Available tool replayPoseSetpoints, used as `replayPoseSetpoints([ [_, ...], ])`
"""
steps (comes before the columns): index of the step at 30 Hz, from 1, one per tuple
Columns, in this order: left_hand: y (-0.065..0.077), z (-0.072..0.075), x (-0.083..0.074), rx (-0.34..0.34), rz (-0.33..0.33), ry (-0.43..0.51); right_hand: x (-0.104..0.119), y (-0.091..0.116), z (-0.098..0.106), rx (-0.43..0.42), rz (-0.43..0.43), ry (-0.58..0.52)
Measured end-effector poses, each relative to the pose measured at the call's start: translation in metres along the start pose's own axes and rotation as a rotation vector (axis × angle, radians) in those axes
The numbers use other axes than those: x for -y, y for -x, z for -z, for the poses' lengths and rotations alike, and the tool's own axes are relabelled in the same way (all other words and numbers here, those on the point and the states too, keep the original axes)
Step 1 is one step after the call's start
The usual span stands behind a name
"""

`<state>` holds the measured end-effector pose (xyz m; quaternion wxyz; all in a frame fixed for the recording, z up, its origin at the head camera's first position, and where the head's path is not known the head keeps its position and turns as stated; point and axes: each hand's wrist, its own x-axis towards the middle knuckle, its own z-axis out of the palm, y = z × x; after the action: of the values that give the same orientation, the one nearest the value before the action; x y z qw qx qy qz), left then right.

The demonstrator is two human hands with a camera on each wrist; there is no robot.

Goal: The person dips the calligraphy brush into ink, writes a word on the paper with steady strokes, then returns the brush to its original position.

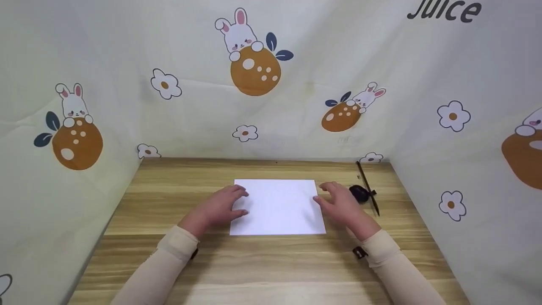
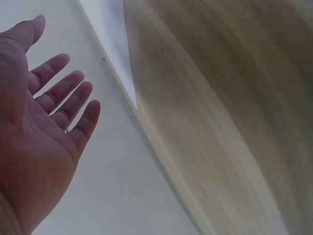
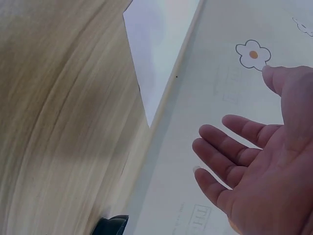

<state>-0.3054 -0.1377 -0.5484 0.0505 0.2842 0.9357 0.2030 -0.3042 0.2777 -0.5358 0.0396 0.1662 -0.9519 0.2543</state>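
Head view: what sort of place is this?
Probably a makeshift tabletop booth: a rabbit-and-flower backdrop encloses three sides of a wood-grain table, where a plain white sheet lies.

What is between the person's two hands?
In the head view, a white sheet on the wood-grained table lies between the left hand and the right hand.

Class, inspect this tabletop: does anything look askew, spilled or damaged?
I see no spill or damage on the table. The thin black stick looks askew: it slants beside the rounded black object, whereas the white sheet lies nearly square.
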Motion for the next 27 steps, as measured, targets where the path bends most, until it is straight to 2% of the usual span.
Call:
replayPoseSetpoints([
  [5, 0.004, -0.002, 0.003, 0.068, 0.022, 0.003, 0.002, 0.003, -0.002, 0.026, -0.003, -0.015],
  [11, 0.004, -0.006, 0.003, 0.108, 0.022, -0.005, 0.003, 0.009, -0.005, 0.061, -0.055, -0.033],
  [21, 0.01, -0.009, -0.002, 0.19, 0.038, 0.008, 0.005, 0.012, -0.003, 0.09, -0.082, -0.065],
  [27, 0.011, -0.013, -0.002, 0.205, 0.028, -0.017, 0.01, 0.014, 0.001, 0.09, -0.104, -0.085],
])
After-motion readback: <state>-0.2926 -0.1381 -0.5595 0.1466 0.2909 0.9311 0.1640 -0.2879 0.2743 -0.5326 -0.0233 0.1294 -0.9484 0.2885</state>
